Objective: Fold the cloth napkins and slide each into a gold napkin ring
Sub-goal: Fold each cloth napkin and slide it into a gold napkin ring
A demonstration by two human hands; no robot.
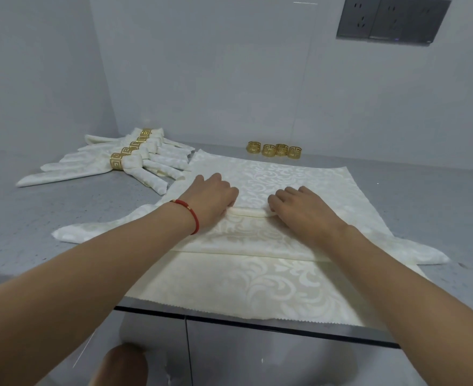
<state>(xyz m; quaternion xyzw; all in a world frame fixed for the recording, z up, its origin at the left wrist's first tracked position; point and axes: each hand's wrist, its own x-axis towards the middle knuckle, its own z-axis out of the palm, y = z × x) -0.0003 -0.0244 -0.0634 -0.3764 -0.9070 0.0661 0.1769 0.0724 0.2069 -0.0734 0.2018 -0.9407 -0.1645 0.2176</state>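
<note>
A cream damask napkin lies folded into a wide triangle on top of flat napkins on the grey counter. Its top point is rolled into a small tube. My left hand and my right hand grip the two ends of that roll, fingers curled over it. Several empty gold napkin rings stand in a row near the back wall. At the back left lies a pile of finished napkins, each in a gold ring.
The grey speckled counter ends at a front edge near me, with glossy cabinet doors below. White walls close the back and left. A grey socket panel sits high on the back wall.
</note>
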